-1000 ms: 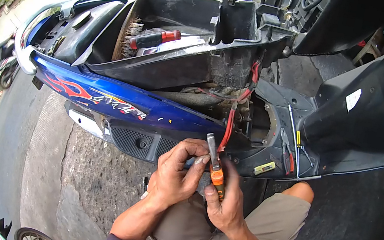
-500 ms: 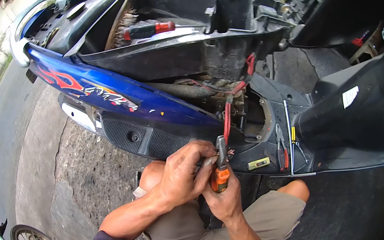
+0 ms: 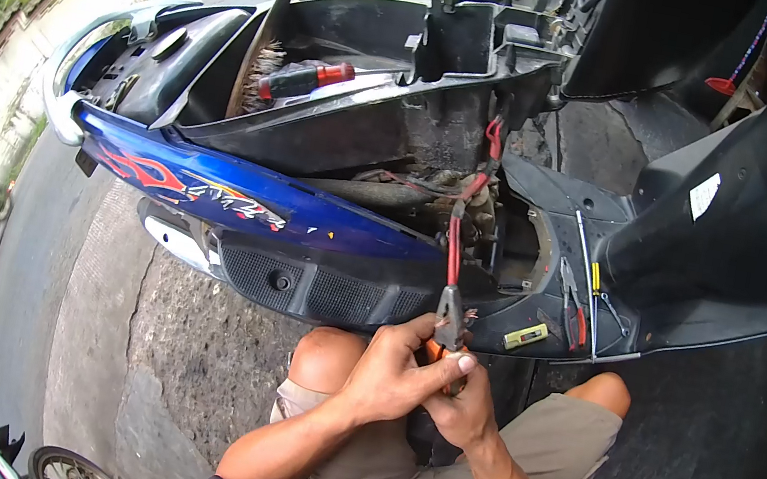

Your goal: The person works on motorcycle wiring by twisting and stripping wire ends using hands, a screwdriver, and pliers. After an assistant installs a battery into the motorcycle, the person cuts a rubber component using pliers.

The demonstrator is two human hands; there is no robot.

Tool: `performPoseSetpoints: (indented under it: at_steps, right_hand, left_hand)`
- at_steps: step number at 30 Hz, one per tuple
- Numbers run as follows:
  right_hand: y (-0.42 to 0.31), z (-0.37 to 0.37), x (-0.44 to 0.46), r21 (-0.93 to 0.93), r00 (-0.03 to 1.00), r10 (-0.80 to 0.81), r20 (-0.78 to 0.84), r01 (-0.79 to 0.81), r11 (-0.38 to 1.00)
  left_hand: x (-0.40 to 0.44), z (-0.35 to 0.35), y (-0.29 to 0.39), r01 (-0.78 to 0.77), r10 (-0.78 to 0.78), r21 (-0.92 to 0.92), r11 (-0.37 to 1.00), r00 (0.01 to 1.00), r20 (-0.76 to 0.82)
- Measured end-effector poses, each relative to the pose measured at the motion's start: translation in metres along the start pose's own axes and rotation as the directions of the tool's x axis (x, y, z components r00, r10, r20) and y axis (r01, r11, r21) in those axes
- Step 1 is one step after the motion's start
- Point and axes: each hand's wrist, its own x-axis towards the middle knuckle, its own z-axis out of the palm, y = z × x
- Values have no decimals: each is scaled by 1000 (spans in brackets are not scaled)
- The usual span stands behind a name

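Note:
Pliers (image 3: 451, 320) with orange handles point up, their metal jaws at the lower end of a red cable (image 3: 454, 251) that hangs from the scooter. My right hand (image 3: 464, 410) is closed around the handles. Over them from the left comes my left hand (image 3: 394, 373), its thumb pressed across the handles and its fingers curled beside the jaws. Frayed copper-coloured strands (image 3: 470, 315) stick out just right of the jaws. What lies under my left fingers is hidden.
The scooter's blue side panel (image 3: 238, 200) and black footboard (image 3: 296, 276) stretch ahead. On the floor part lie a yellow cutter (image 3: 524, 336), red-handled pliers (image 3: 575, 317) and a yellow-handled screwdriver (image 3: 596, 280). A red-and-black screwdriver (image 3: 304, 79) and a brush (image 3: 255, 66) rest in the open seat compartment.
My left hand has shifted from pinching beside the jaws to clasping the handles along with my right hand. The pliers have lowered slightly. The view has swung a little left.

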Motion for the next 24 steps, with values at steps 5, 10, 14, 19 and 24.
performPoseSetpoints:
  at_steps: [5,10,14,19,24]
  right_hand:
    - [-17,-17,-4,308,955,179,237,-249,918]
    - [-32,-5,-11,340,958,256,129,-285,896]
    - [-21,5,-14,437,986,162,30,-158,885]
    - [1,30,-37,412,968,207,-142,-132,901]
    - [2,23,-24,-185,999,30,-30,-35,982]
  left_hand:
    - [7,2,4,-56,61,209,976,998,-17]
    - [11,-6,-24,-276,284,-73,958,950,130]
    - [7,-17,-35,-68,217,-354,933,890,401]
    - [-6,-6,-34,-230,343,-392,891,906,247]
    - [-13,-10,-31,-378,389,-256,890,921,-8]
